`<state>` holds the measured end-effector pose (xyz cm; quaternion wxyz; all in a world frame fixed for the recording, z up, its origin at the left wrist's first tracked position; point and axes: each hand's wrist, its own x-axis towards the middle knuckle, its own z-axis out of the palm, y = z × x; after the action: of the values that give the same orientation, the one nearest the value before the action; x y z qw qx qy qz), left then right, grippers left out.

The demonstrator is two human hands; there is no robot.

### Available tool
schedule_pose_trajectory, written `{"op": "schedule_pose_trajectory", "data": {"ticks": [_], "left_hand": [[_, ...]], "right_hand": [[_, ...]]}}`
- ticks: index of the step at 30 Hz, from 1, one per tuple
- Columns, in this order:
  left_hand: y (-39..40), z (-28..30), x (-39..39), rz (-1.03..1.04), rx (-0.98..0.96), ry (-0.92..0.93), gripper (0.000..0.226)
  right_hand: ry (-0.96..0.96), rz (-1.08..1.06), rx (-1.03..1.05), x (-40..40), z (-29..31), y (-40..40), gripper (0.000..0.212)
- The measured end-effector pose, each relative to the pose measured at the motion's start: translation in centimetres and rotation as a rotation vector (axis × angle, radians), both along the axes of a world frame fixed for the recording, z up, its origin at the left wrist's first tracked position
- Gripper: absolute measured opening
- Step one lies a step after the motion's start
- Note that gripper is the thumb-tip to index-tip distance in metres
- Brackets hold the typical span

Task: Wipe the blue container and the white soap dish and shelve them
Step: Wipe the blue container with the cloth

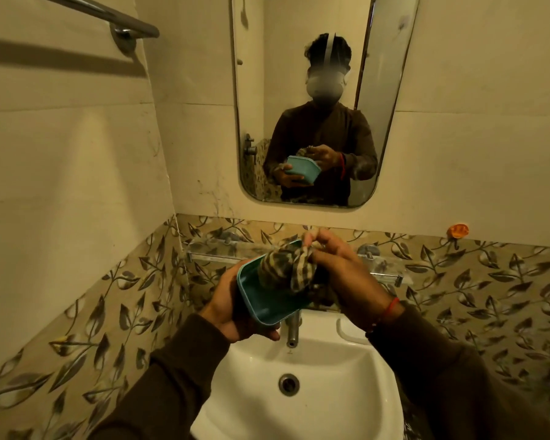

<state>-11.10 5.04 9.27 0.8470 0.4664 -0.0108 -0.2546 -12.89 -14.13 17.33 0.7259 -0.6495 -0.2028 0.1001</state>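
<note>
Above the sink I hold the blue container [267, 300], a teal rectangular tub tilted with its opening toward me. My left hand [232, 309] grips it from the left and underneath. My right hand [334, 258] is closed on a checked brown cloth [286, 268] that is stuffed into the tub's upper part. A white soap dish [351, 330] rests on the sink's back rim at the right, partly hidden by my right wrist. The glass shelf [213, 250] runs along the wall behind my hands.
A white sink [331, 376] with a metal tap [292, 331] lies directly below. A mirror [302, 90] hangs above the shelf, a towel rail [108, 17] at top left, an orange hook [458, 230] on the right wall. Leaf-patterned tiles cover the lower walls.
</note>
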Motion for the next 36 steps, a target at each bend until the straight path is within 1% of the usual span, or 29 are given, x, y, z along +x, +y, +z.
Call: {"op": "schedule_pose_trajectory", "data": {"ticks": [1, 2, 3, 4, 5, 7, 8, 9, 11, 13, 15, 17, 20, 24, 28, 30, 33, 34, 36], "left_hand": [[0.1, -0.1, 0.0, -0.013, 0.006, 0.019, 0.067], [0.2, -0.1, 0.0, -0.029, -0.006, 0.034, 0.068], [0.2, 0.0, -0.1, -0.044, -0.028, 0.042, 0.067], [0.0, 0.0, -0.1, -0.055, -0.047, 0.042, 0.068], [-0.3, 0.1, -0.1, -0.067, -0.063, 0.038, 0.069], [-1.0, 0.0, -0.2, -0.086, -0.07, 0.031, 0.071], [-1.3, 0.1, -0.3, -0.089, -0.061, 0.033, 0.073], [-1.8, 0.1, -0.5, -0.097, -0.049, 0.035, 0.074], [-2.5, 0.4, -0.9, -0.102, -0.054, 0.031, 0.074], [-2.7, 0.6, -1.1, -0.052, -0.083, 0.037, 0.074], [-2.4, 0.5, -0.9, 0.008, -0.06, 0.036, 0.073], [-2.1, 0.2, -0.8, 0.034, -0.027, 0.035, 0.072], [-2.0, -0.1, -1.0, 0.028, -0.01, 0.025, 0.07], [-1.4, -0.4, -0.9, -0.074, 0.045, -0.009, 0.069], [-1.3, -1.4, -0.8, -0.138, 0.108, 0.0, 0.072], [-1.4, -1.9, -0.8, -0.165, 0.076, 0.017, 0.077], [-1.4, -1.3, -0.8, -0.171, -0.005, 0.034, 0.079], [-1.3, -1.0, -0.8, -0.153, -0.023, 0.027, 0.077], [-1.1, -0.3, -0.6, -0.112, -0.007, -0.009, 0.074]], "right_hand": [[0.018, -0.054, 0.086, 0.1, 0.2, -0.2, 0.023], [0.023, -0.089, 0.126, 0.2, 0.4, -0.4, 0.022], [0.015, -0.121, 0.096, 0.3, 0.4, -0.5, 0.02], [-0.018, -0.155, -0.018, 0.4, 0.5, -0.5, 0.017], [-0.087, -0.196, -0.217, 0.6, 0.4, -0.5, 0.014], [-0.311, -0.283, -0.698, 1.0, 0.2, -0.2, 0.013], [-0.398, -0.317, -0.843, 1.2, -0.2, 0.1, 0.018], [-0.439, -0.347, -0.9, 1.2, -0.5, 0.4, 0.024], [-0.48, -0.356, -0.897, 0.7, -1.1, 1.2, 0.034], [-0.544, -0.301, -0.915, 0.1, -1.9, 1.8, 0.046], [-0.594, -0.221, -0.962, -0.4, -2.7, 2.0, 0.054], [-0.63, -0.145, -0.964, -0.7, -3.1, 2.0, 0.052], [-0.659, -0.008, -0.947, -0.8, -2.4, 1.8, 0.044], [-0.712, 0.192, -0.961, -0.5, -0.9, 0.9, 0.033], [-0.754, 0.384, -1.04, 0.0, 0.2, -0.5, 0.03], [-0.837, 0.345, -1.108, 0.1, 0.4, -0.8, 0.033], [-1.117, 0.135, -1.256, 0.5, -0.1, -0.8, 0.043], [-1.172, 0.05, -1.316, 0.5, -0.3, -0.8, 0.047], [-1.16, -0.114, -1.397, 0.5, -0.8, -0.5, 0.054]]}}
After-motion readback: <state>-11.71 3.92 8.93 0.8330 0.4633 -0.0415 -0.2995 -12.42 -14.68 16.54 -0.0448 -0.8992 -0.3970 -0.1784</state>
